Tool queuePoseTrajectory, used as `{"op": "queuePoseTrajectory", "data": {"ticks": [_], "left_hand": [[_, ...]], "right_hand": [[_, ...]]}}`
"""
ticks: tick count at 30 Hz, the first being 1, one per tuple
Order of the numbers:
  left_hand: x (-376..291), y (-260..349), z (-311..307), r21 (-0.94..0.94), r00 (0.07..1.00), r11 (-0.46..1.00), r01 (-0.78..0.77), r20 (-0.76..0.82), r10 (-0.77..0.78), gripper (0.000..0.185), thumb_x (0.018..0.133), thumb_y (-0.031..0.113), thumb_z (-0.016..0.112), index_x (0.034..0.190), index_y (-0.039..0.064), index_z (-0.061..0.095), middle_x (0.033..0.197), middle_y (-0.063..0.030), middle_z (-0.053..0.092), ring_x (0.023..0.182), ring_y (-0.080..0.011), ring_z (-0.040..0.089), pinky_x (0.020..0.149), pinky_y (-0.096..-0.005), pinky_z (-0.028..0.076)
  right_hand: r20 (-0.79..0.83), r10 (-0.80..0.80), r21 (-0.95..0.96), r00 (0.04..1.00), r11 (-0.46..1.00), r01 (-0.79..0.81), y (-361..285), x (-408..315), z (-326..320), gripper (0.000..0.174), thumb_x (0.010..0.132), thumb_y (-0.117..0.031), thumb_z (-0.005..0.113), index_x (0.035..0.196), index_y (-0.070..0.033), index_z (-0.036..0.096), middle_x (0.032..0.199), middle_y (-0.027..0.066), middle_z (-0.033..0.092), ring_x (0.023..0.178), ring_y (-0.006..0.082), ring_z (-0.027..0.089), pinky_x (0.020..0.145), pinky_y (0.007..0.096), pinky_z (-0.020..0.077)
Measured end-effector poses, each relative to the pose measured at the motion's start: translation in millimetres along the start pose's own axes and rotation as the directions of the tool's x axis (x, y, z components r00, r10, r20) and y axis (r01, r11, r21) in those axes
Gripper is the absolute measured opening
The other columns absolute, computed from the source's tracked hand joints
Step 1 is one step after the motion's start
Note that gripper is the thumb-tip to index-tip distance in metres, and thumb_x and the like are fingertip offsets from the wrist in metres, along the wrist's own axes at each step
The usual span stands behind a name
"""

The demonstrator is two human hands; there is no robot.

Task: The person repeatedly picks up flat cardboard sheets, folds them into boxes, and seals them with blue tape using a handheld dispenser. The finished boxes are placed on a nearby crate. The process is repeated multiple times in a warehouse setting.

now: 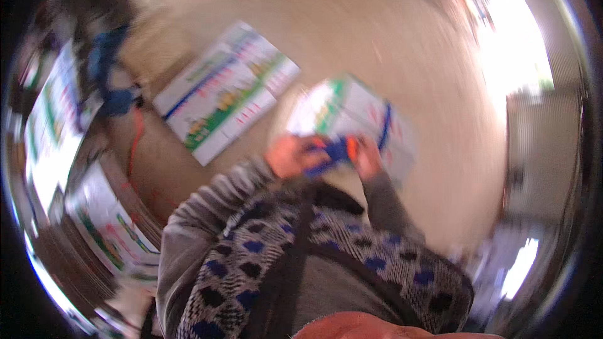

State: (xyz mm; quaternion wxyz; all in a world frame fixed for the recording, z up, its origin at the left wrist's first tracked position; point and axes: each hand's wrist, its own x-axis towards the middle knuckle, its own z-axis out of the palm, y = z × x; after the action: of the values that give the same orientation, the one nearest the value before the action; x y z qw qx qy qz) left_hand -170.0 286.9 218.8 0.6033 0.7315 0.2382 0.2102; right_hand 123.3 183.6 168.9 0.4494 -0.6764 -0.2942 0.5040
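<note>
Blurred by motion, both my hands meet in front of my chest at a blue object with an orange part [337,149], too smeared to name exactly. My left hand [289,155] grips its left side with bent fingers. At the orange end, my right hand [368,156] is closed on the same object. Just beyond and below the hands stands a printed white cardboard carton [360,103] with green and blue bands; its near side is partly hidden by my hands.
A flat printed cardboard carton [226,94] lies on the floor [443,165] to the left. Beside it is a blurred person in blue [110,66]. A red cord [136,136] hangs or lies near them. More printed cartons [110,221] stand at far left. Bright doorway [516,33] at right.
</note>
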Motion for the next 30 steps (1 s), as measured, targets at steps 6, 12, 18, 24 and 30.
{"op": "queuePoseTrajectory", "data": {"ticks": [6,12,18,24,30], "left_hand": [[73.2,27.7,36.2,-0.035,0.982,0.991,0.132,0.139,-0.126,0.044,0.097,0.023,0.072,0.132,-0.002,0.063,0.099,-0.0131,0.074,0.09,-0.0128,0.068,0.081,-0.0318,0.056],[190.6,57.9,92.3,0.185,0.97,0.982,0.034,0.23,-0.077,0.038,0.095,0.024,0.074,0.122,-0.002,0.069,0.095,-0.0198,0.076,0.084,-0.0165,0.071,0.079,-0.0315,0.057],[300.7,43.1,191.2,0.174,0.94,0.984,0.031,0.331,-0.088,0.044,0.095,0.032,0.069,0.118,-0.005,0.072,0.102,-0.0199,0.076,0.09,-0.0205,0.073,0.085,-0.0346,0.058],[338.4,17.1,236.4,0.238,0.926,0.971,0.034,0.359,-0.12,0.043,0.092,0.035,0.068,0.113,-0.002,0.075,0.094,-0.0194,0.077,0.08,-0.0271,0.075,0.08,-0.036,0.061],[347.0,8.8,250.8,0.362,0.92,0.929,0.075,0.334,-0.205,0.044,0.09,0.036,0.069,0.113,-0.001,0.076,0.094,-0.0201,0.077,0.078,-0.0272,0.076,0.077,-0.0347,0.061]], "right_hand": [[-0.345,-0.129,-0.191,0.93,0.979,0.064,15.0,-8.3,-106.8,0.027,0.101,-0.027,0.066,0.095,-0.001,0.071,0.077,0.0011,0.062,0.069,0.0095,0.057,0.062,0.0286,0.0492],[-0.677,-0.176,-0.117,0.715,0.984,0.131,28.7,-25.4,-316.6,0.033,0.102,-0.029,0.066,0.088,0.0,0.07,0.075,0.0028,0.064,0.062,0.0107,0.06,0.053,0.0295,0.0506],[-0.772,-0.188,-0.206,0.607,0.978,0.04,75.6,-21.6,-436.3,0.034,0.102,-0.031,0.067,0.092,0.001,0.072,0.075,0.0046,0.067,0.062,0.012,0.063,0.052,0.0293,0.0511],[-0.784,-0.133,-0.209,0.606,0.976,-0.057,114.2,-10.2,-470.9,0.037,0.1,-0.033,0.068,0.09,0.002,0.071,0.071,0.0073,0.068,0.061,0.0127,0.064,0.053,0.0303,0.0517],[-0.758,-0.099,-0.179,0.645,0.982,-0.059,166.3,14.5,-474.9,0.038,0.099,-0.033,0.069,0.086,0.002,0.071,0.071,0.0072,0.068,0.06,0.013,0.062,0.053,0.0307,0.0505]]}}
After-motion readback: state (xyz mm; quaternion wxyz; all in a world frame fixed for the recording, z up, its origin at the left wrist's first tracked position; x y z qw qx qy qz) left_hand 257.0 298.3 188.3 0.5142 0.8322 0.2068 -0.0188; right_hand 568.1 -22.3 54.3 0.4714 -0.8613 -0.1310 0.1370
